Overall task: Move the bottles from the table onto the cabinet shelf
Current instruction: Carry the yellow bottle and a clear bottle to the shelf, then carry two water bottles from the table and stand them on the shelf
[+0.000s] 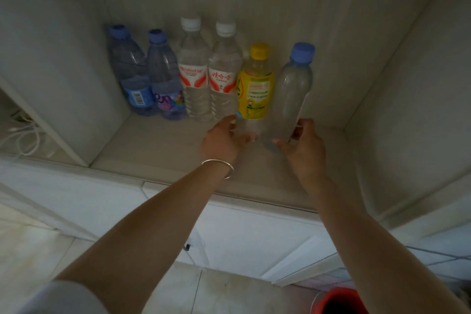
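Several bottles stand in a row on the cabinet shelf [153, 145]. From the left there are two blue-capped bottles [130, 76] [165, 84], then two white-capped bottles with red labels [192, 71] [223, 76]. To their right stands a yellow-capped bottle with a yellow label [256, 89]; my left hand [221, 140] wraps its clear base. A clear, label-free bottle with a blue cap [293, 92] leans slightly at the right end of the row. My right hand [303, 150] grips its bottom between thumb and fingers. A silver bangle sits on my left wrist.
The shelf compartment has a left wall [76, 84], a right wall [395, 84] and a back panel close behind the bottles. White cables [23, 135] lie in the compartment to the left. White cabinet doors [254, 237] are below, and a red bucket [341, 301] stands on the floor.
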